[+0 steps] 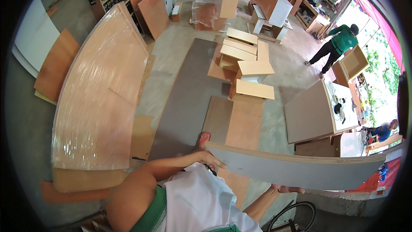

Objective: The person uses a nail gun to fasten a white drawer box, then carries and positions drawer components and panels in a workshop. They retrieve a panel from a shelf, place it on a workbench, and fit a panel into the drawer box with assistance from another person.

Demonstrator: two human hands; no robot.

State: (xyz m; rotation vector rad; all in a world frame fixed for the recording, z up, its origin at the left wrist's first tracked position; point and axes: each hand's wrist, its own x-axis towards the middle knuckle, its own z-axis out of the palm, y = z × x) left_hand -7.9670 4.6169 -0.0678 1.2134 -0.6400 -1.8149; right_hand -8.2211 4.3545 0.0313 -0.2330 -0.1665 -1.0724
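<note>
A long, thick plywood panel point(296, 171) with a light grey face and layered wood edges is held in front of my body, stretching off to the right. My left hand point(211, 160) grips its left end, fingers closed at the corner. Beneath the panel's lower edge, my right hand point(286, 189) supports it from below, its fingers wrapped partly behind the board. Part of that hand is hidden by the panel. Under the panel's left end, a foot in a red sandal point(204, 137) shows on the floor.
Flat on the floor ahead lies a grey sheet point(182, 99), beside several pale wooden drawer boxes point(255, 89). A plastic-wrapped panel point(98, 94) leans at left. At right stand a cabinet point(310, 114) and a person in green point(343, 38). A bicycle wheel point(307, 206) sits near my right arm.
</note>
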